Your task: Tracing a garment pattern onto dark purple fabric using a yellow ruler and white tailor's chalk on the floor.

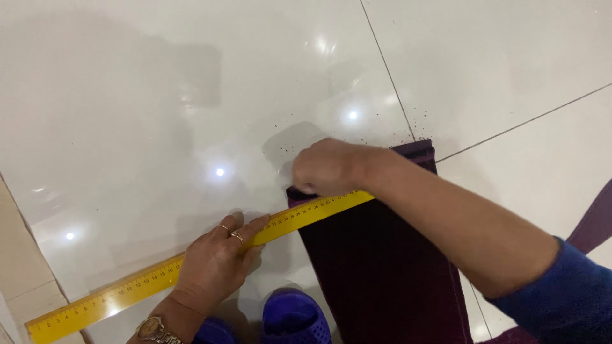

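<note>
So the person is down on the glossy white tile floor (159,95), working over a strip of dark purple fabric (382,274) that's laid flat and runs from near the bottom edge of view up toward a grout line. A long yellow ruler (127,290) lies at a slant across the floor, low end at the bottom left, upper end resting over the near left corner of the fabric.

Left hand (213,261) is flat on top of the ruler, palm down, fingers loosely spread and pressing it to the floor just left of the fabric's edge. Couple of rings on it and a gold-tone wristwatch (153,329) on that wrist.

Right hand (322,169) comes in from the right in a blue sleeve (561,296), forearm crossing over the fabric. It's curled up with the fingertips bunched together right at the fabric's upper left edge, just above the ruler's end. Looks like it's pinching something small there, but I can't tell what, the knuckles hide it.

Blue perforated clogs (294,316) poke in at the bottom, right beside the fabric. There are dark specks (421,118) scattered on the tile near the far end of the fabric, and ceiling lights glare off the floor.
</note>
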